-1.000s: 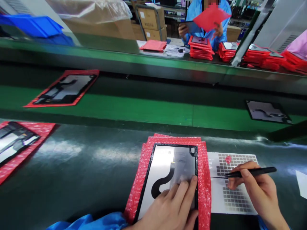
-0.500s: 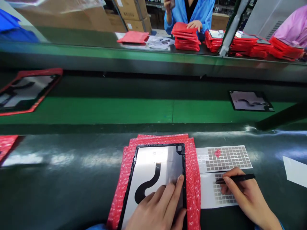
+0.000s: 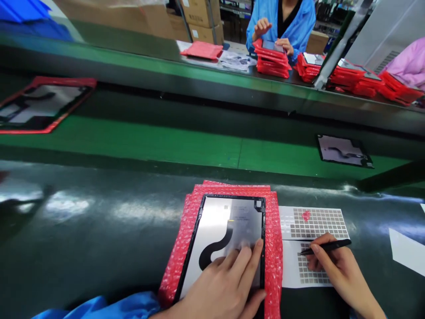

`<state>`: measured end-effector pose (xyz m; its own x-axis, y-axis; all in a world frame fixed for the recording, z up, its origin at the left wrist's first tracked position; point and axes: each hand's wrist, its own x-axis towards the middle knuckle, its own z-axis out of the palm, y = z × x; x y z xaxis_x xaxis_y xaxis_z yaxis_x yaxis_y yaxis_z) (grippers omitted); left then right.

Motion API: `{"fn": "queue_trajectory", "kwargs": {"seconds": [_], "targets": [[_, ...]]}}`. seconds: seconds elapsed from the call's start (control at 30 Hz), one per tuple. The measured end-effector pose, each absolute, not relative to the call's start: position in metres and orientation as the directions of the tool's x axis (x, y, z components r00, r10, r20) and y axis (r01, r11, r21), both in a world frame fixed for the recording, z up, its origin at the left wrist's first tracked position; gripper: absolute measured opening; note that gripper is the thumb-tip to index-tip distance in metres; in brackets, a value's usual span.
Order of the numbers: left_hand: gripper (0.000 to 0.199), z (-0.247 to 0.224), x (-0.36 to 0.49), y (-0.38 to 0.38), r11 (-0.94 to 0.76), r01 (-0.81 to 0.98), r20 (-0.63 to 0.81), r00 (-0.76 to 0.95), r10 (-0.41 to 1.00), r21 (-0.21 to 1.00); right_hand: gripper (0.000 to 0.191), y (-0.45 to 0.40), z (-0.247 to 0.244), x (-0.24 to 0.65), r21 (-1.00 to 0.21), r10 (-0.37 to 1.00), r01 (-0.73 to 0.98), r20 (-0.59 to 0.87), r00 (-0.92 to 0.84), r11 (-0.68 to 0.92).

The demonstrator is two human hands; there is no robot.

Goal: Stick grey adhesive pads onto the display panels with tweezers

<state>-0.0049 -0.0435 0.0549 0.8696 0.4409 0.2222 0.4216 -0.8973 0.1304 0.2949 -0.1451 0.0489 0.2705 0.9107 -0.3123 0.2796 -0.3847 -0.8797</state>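
My left hand (image 3: 226,279) lies with fingers stretched out on the back of a tablet screen panel (image 3: 212,230). The panel has a silvery back, a black frame and a curved black flex cable (image 3: 215,246). Beneath it are stacked red bubble-wrap bags (image 3: 274,248). To the right, my right hand (image 3: 338,266) grips black tweezers (image 3: 332,246), their tip at the left part of a sheet of small grey square stickers (image 3: 307,277). A second sticker sheet (image 3: 332,221), with a red mark on it, lies just above. The tweezers' tip is too small to show whether it holds a sticker.
On the green belt (image 3: 199,144) lie another panel (image 3: 345,151) at right and one on a red bag (image 3: 43,104) at left. White paper (image 3: 407,250) is at far right. Across the belt, a person in blue (image 3: 300,26) handles stacked red bags (image 3: 272,64).
The view has shifted and tilted slightly. My left hand stays on the panel and the tweezers' tip stays at the lower sheet. The person opposite now has both hands near the stack.
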Motion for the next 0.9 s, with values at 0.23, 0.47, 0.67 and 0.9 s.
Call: {"fn": "queue_trajectory", "kwargs": {"seconds": [0.23,0.47,0.67,0.9], "targets": [[0.076,0.073,-0.014,-0.037,-0.913,0.338,0.054,0.932,0.358,0.227,0.043,-0.135,0.051,0.303,-0.906,0.893,0.145,-0.347,0.288,-0.398],[0.040,0.065,-0.031,-0.044,-0.929,0.319,0.248,0.900,0.358,0.186,0.042,-0.119,0.071,0.297,-0.948,0.881,0.020,-0.287,0.375,-0.317],[0.046,0.045,-0.030,-0.045,-0.900,0.435,0.248,0.873,0.419,-0.011,0.037,-0.064,0.101,0.227,-0.956,0.940,0.152,-0.205,0.274,-0.253],[0.038,0.035,-0.030,-0.048,-0.840,0.503,0.241,0.806,0.541,0.204,0.036,-0.010,0.097,0.132,-0.954,0.958,0.182,-0.203,0.203,-0.240]]}}
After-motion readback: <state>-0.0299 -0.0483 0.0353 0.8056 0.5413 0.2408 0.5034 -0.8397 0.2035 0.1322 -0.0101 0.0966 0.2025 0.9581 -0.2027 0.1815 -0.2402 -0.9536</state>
